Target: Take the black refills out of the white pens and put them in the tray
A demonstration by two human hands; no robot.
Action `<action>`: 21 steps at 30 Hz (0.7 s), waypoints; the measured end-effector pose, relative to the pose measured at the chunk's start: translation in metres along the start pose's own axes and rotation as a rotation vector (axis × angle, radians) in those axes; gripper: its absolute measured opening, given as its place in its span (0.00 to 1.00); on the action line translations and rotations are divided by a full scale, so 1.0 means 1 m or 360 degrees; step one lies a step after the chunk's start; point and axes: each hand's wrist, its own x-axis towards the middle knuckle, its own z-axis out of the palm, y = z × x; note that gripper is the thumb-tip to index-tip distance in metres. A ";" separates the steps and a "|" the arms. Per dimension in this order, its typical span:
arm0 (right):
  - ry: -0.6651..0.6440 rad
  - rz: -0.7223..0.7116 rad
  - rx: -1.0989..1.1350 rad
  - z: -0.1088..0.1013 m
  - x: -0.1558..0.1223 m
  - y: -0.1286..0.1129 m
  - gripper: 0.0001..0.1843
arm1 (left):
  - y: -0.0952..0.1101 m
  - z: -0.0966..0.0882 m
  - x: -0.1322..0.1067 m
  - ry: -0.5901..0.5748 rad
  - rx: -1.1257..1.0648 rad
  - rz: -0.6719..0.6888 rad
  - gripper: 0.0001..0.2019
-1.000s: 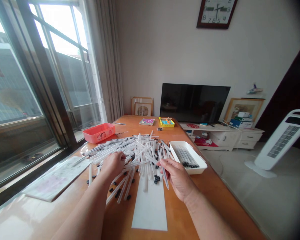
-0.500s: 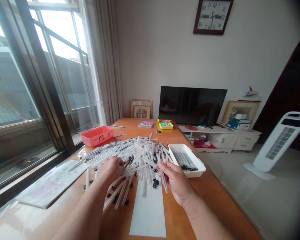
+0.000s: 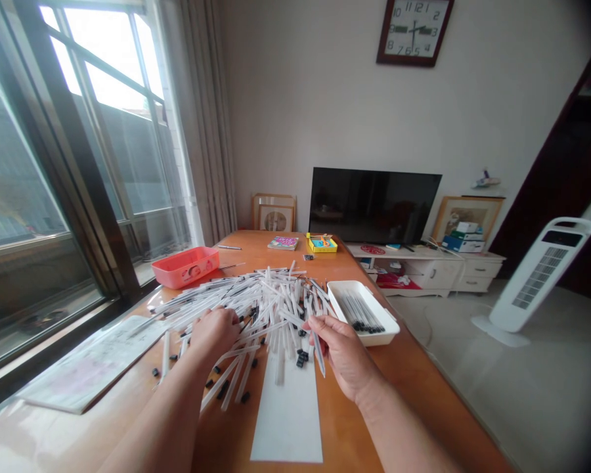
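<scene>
My right hand is closed around a clear pen, its pointed end slanting down toward me over the edge of a white strip. At the near left of a wide pile of clear plastic pen tubes, my left hand reaches in with curled fingers. Its fingertips are partly hidden, so what they pinch cannot be made out. Small black caps lie on the strip between the hands, and others are scattered by the loose tubes. Right of the pile, a white tray holds a row of black-ended pens.
A red plastic basket stands at the pile's far left. A large flat booklet lies on the left of the wooden table. Toward the far end are a small book and a yellow box.
The whole view shifts slightly left. My left hand stays at the pile with its fingers curled, and my right hand keeps the pen in nearly the same pose.
</scene>
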 end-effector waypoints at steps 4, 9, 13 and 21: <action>0.0029 -0.0028 0.0052 -0.001 0.001 -0.001 0.20 | 0.004 -0.006 0.000 0.0212 -0.0160 0.0089 0.09; 0.0112 -0.0099 0.0204 -0.003 0.002 -0.006 0.18 | 0.032 -0.017 -0.012 0.0083 -0.1210 0.0371 0.10; 0.0201 -0.0169 0.0309 -0.006 0.003 -0.010 0.16 | 0.059 -0.021 -0.030 -0.0390 -0.1841 0.0518 0.13; 0.0358 -0.0299 0.0326 -0.008 0.004 -0.014 0.16 | 0.076 -0.026 -0.042 -0.0719 -0.2032 0.0510 0.14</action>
